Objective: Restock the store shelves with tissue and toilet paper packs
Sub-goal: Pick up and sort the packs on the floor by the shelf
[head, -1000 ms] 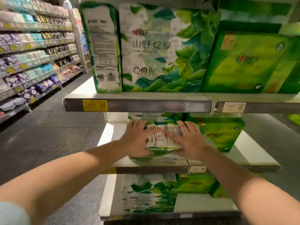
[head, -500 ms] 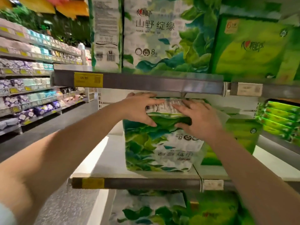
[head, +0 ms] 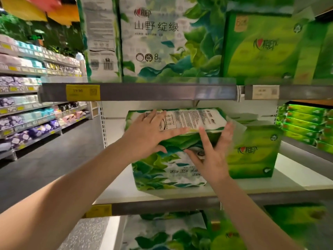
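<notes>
The leaf-printed toilet paper pack (head: 173, 150) stands on the middle shelf (head: 297, 179), its print upside down, touching the bright green tissue pack (head: 252, 154) on its right. The left hand (head: 146, 136) lies over the pack's top front edge, fingers (head: 177, 131) straight and spread. The right hand (head: 212, 156) presses flat against the pack's front, fingers extended, gripping nothing.
</notes>
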